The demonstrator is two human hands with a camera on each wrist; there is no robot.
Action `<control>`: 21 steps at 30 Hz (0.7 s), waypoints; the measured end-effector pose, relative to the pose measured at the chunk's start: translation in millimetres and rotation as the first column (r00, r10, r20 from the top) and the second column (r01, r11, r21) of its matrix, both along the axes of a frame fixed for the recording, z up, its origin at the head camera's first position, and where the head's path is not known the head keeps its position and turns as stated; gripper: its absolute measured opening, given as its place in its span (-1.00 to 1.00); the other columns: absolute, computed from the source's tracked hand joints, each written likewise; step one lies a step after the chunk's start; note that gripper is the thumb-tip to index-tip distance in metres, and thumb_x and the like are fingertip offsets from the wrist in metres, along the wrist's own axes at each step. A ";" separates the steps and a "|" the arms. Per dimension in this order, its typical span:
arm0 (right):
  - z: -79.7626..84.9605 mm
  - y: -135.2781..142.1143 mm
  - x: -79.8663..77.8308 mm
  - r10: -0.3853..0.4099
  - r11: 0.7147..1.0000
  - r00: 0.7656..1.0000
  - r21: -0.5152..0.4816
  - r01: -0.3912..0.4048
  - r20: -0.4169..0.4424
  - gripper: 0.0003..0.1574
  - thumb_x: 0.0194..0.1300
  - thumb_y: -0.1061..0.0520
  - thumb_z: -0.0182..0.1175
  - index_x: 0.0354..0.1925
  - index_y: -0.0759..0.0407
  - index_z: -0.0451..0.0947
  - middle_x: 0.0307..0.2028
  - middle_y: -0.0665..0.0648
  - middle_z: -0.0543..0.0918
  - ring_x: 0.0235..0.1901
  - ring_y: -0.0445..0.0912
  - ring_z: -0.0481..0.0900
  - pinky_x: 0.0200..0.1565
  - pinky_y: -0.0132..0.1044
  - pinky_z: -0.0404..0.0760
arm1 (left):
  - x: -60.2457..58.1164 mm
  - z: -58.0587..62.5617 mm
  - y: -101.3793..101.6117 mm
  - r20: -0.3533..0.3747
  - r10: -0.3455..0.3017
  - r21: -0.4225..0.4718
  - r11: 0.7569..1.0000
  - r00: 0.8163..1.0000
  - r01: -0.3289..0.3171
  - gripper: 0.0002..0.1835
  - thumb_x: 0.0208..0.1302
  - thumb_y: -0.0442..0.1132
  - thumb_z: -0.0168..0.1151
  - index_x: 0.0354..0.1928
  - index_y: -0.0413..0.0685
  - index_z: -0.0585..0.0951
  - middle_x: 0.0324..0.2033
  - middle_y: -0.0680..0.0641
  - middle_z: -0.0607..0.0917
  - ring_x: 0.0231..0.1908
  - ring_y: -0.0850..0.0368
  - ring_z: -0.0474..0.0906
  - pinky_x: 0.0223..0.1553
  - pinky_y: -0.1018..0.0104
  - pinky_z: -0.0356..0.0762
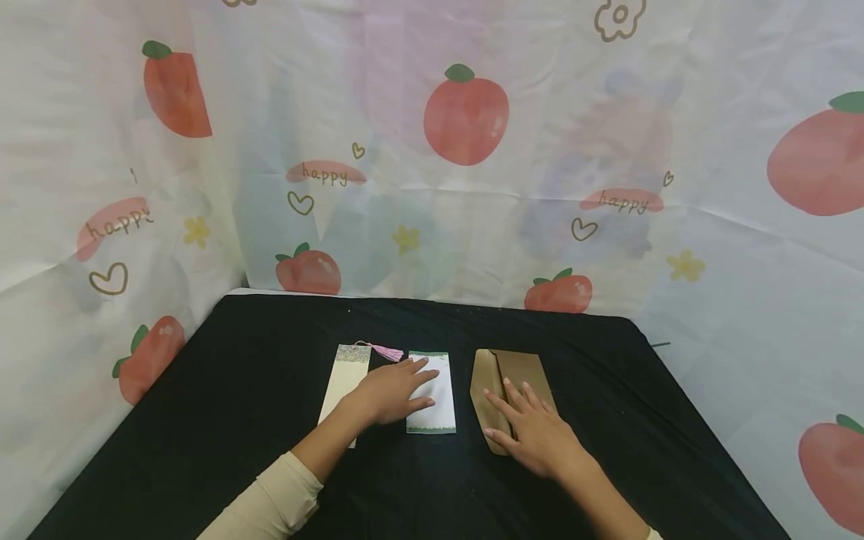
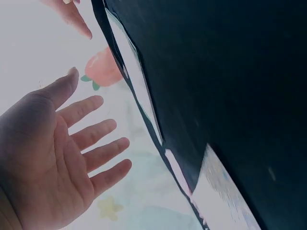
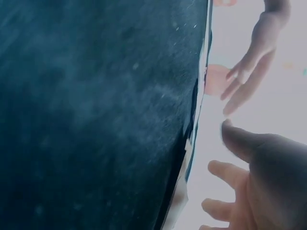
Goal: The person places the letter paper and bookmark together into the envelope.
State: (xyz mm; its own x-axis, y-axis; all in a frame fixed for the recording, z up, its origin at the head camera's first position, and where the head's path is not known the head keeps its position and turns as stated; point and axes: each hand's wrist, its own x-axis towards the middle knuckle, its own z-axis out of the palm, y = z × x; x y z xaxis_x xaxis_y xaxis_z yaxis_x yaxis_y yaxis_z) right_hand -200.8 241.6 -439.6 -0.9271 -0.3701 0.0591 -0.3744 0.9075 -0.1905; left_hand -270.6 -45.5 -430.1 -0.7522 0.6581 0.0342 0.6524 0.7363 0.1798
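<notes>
Hovering with spread, empty left hand (image 1: 393, 391) over white rectangular paper card (image 1: 439, 397), lying lengthwise toward far edge of black cloth-covered table (image 1: 223, 442), and with likewise empty right hand (image 1: 538, 436) above gold-brown paper envelope (image 1: 525, 366) nearer right edge

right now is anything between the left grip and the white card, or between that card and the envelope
Nothing visible separates the left grip from the white card below it, and only black cloth lies between card and brown envelope. The right grip, though, is over the envelope.
</notes>
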 end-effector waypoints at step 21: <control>5.5 -6.4 2.6 -0.056 0.996 0.995 0.068 0.051 0.084 -0.15 0.48 -0.33 0.15 0.55 -0.01 0.31 0.54 0.31 0.19 0.50 0.38 0.07 0.29 0.42 0.24 | -14.4 3.5 71.1 0.023 -0.041 -0.198 0.979 0.999 0.045 -0.36 0.55 0.14 0.13 0.53 0.04 0.39 0.53 0.04 0.29 0.50 0.11 0.19 0.41 0.19 0.23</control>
State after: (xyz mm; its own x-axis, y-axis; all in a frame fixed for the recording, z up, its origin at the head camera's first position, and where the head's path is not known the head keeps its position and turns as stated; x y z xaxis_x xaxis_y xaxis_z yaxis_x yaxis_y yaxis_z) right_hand -198.2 235.2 -434.0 -0.9462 -0.3203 -0.0447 -0.3098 0.9374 -0.1588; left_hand -285.1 25.6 -426.6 -0.7225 0.6819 -0.1138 0.6819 0.7300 0.0452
